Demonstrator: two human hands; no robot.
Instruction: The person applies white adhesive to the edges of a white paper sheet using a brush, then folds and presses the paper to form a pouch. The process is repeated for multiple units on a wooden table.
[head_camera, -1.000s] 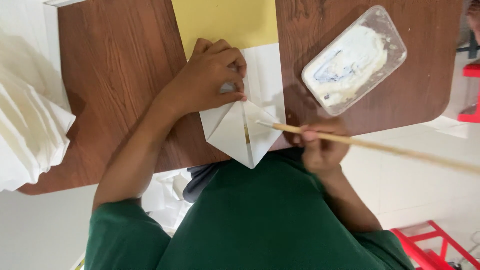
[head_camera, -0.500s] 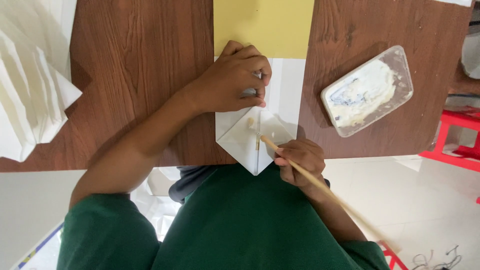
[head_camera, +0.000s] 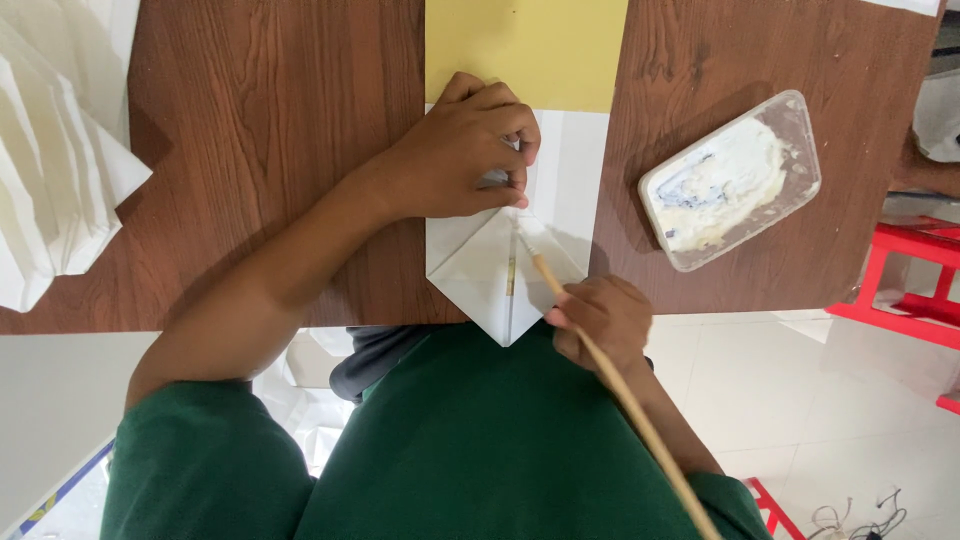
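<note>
Since a second ago, the wooden brush (head_camera: 600, 355) has swung upright and its tip now sits on the white folded paper's (head_camera: 480, 275) centre seam. On the brown surface (head_camera: 250, 150), that paper lies at 6 o'clock below a yellow sheet (head_camera: 525, 50), with a plastic paste tub (head_camera: 730, 180) at 3 o'clock. The left hand (head_camera: 460, 155) presses curled fingers on the flap; the right hand (head_camera: 600, 320) pinches the brush.

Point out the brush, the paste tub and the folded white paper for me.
brush (head_camera: 585, 330), head view, on the wooden handle just above the right hand.
paste tub (head_camera: 730, 180), head view, on the white paste inside.
folded white paper (head_camera: 470, 270), head view, on the left flap.
</note>
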